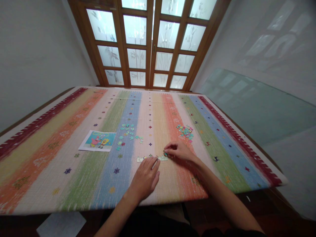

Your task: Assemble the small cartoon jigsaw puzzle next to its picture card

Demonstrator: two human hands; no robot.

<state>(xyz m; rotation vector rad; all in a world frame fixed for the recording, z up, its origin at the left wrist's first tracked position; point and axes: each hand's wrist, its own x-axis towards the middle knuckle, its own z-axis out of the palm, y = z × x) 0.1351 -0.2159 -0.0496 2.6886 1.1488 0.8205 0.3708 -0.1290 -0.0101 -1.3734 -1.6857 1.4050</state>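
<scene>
A short strip of joined jigsaw puzzle pieces lies on the striped cloth in front of me. My left hand rests over the middle of this strip, its fingers stretched forward and lying on the pieces. By the strip's right end, my right hand is closed in a pinch on a small teal puzzle piece. The fingers partly hide that piece. Beyond the right hand sits a heap of mixed loose puzzle pieces. Farther left, several mostly teal loose pieces are scattered apart.
A printed picture sheet with a pink and a yellow cartoon figure lies at the left. The striped tablecloth covers the table. Behind the table stand wooden doors with frosted panes. A glass panel leans by the right wall.
</scene>
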